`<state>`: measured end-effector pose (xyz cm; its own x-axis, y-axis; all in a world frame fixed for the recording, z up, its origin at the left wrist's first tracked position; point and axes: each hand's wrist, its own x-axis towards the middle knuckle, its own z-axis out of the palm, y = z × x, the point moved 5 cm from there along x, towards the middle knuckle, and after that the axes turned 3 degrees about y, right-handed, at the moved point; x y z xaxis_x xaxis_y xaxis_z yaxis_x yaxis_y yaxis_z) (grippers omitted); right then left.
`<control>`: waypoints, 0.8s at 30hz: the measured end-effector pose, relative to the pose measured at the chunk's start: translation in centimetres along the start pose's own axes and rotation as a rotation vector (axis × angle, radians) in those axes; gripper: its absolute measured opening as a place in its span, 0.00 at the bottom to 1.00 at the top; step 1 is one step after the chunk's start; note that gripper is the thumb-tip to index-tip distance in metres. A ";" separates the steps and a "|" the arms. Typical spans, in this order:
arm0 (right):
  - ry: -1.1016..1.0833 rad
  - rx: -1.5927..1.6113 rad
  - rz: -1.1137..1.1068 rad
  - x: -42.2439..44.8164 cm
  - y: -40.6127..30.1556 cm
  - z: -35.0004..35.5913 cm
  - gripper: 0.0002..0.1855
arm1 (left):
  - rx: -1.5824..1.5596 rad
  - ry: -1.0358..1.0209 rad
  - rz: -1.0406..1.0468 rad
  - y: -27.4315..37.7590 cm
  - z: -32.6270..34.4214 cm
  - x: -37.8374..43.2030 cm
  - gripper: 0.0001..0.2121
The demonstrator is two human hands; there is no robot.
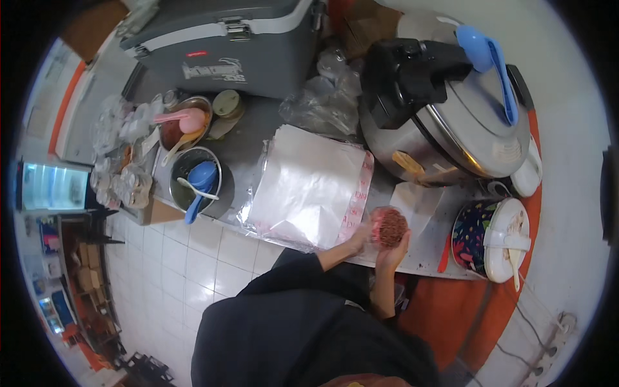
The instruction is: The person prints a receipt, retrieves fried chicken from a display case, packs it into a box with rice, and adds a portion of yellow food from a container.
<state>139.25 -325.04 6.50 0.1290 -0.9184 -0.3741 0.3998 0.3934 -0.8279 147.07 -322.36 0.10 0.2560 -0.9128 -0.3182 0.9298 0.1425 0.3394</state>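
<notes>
My right hand (392,256) holds a round reddish-brown bundle (392,228) from below, near the table's front edge. Its surface looks stringy, with a pinkish-red left side; I cannot tell exactly what it is. Close against that left side is my left hand (357,240), blurred, so its grip is unclear. To the left lies a stack of white wrapping paper sheets (304,186) in clear plastic, with red print along the right edge. Behind the bundle, a loose piece of pale paper (417,203) lies on the table.
A large steel rice cooker (449,140) carries a blue rice scoop (503,77). Right of me stands a patterned canister (476,242). A grey cooler box (227,58) sits at the back. Leftward are a steel pot (175,193) with a blue ladle (203,175), a bowl (167,135) and jars (133,186).
</notes>
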 end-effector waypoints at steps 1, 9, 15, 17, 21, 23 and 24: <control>0.008 -0.076 -0.045 0.7 -0.3 -0.9 0.26 | 0.066 -0.091 0.127 -0.4 0.8 0.1 0.22; 0.092 -0.719 -0.309 7.4 -0.8 -8.3 0.24 | 0.986 -0.006 0.164 -1.9 -0.9 1.4 0.20; -0.045 -0.922 -0.629 0.4 -6.8 2.8 0.12 | 1.554 0.234 0.454 12.0 3.2 -6.6 0.22; -0.280 -0.937 -0.500 0.1 -2.4 3.8 0.08 | 1.869 0.392 0.477 14.1 1.8 -7.0 0.27; -0.451 -1.116 -0.389 -1.5 4.2 6.4 0.14 | 2.116 0.451 0.376 13.2 1.0 -7.4 0.38; -0.437 -1.196 -0.496 -2.0 5.2 6.4 0.17 | 2.147 0.489 0.401 12.7 0.7 -7.2 0.39; -0.433 -1.238 -0.554 -2.2 5.2 6.8 0.19 | 2.158 0.519 0.385 12.6 0.5 -7.0 0.38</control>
<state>147.18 -321.30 5.84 0.5735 -0.8151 0.0822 -0.5203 -0.4399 -0.7319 156.83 -314.36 6.99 0.6564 -0.7538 -0.0305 -0.6611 -0.5943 0.4580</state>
